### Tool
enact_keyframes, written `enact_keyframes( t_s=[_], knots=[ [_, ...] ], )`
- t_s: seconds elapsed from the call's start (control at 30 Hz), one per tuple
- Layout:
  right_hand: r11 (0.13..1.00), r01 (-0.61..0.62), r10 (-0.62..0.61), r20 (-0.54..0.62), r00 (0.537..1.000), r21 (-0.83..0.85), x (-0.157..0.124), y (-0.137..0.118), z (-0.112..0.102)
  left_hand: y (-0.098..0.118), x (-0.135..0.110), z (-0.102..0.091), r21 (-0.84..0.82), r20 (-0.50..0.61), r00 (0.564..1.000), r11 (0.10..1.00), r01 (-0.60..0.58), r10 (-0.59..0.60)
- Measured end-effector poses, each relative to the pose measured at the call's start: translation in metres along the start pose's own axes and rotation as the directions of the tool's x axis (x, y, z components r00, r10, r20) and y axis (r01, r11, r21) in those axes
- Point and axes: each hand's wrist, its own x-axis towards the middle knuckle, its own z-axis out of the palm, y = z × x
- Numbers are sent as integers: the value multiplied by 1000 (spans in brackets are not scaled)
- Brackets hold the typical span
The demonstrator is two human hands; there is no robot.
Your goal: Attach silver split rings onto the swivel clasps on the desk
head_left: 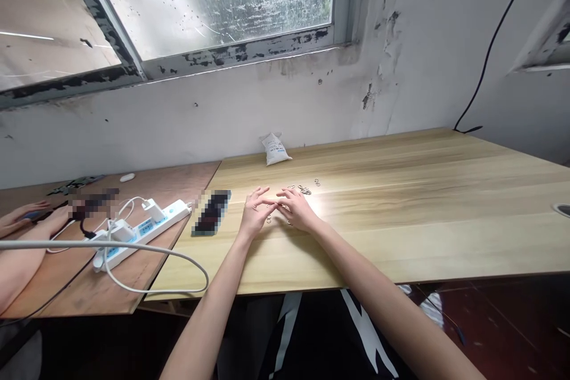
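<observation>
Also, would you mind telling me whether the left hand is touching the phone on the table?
Apart: the head view shows a strip of bare tabletop between the left hand and the phone.

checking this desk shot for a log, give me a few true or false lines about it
1. The left hand and right hand rest close together on the wooden table. True.
2. The left hand grips a phone. False: the phone lies on the table, left of that hand.
3. Small metal rings lie on the table around the hands. True.
4. The white bag lies beside the phone. False: it stands at the table's back edge, against the wall.
</observation>
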Motion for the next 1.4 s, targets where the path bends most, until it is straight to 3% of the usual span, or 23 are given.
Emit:
enact_keyframes(
  t_s=[0.2,0.4,0.63,0.77,0.87,0.93,1.1,1.27,1.4],
  knots=[
    [1000,14,-14,72,997,-1,0,3,-14,10,-2,-2,184,31,992,975,-124,120],
    [994,-87,94,109,990,-66,3,-10,-14,26,-2,2,308,116,973,924,-227,201],
    [936,-267,283,40,958,-230,6,19,-25,-8,1,-4,405,70,998,913,-36,8],
    [905,-314,325,-8,946,-287,8,27,-34,-22,2,-6,403,99,993,915,23,-68],
    [921,-254,271,20,962,-296,2,23,-42,-23,2,-6,400,113,990,916,37,-89],
    [946,-152,188,105,976,-287,-7,19,-48,-21,2,-6,399,121,988,916,38,-94],
    [960,43,37,279,960,-277,-26,13,-58,-9,7,-7,405,167,984,914,-10,-63],
    [950,103,-6,314,949,-294,-24,7,-58,0,16,-7,418,234,970,908,-38,-67],
    [955,87,14,336,942,-284,-16,6,-53,-8,29,-7,434,283,947,901,13,-150]
  ],
)
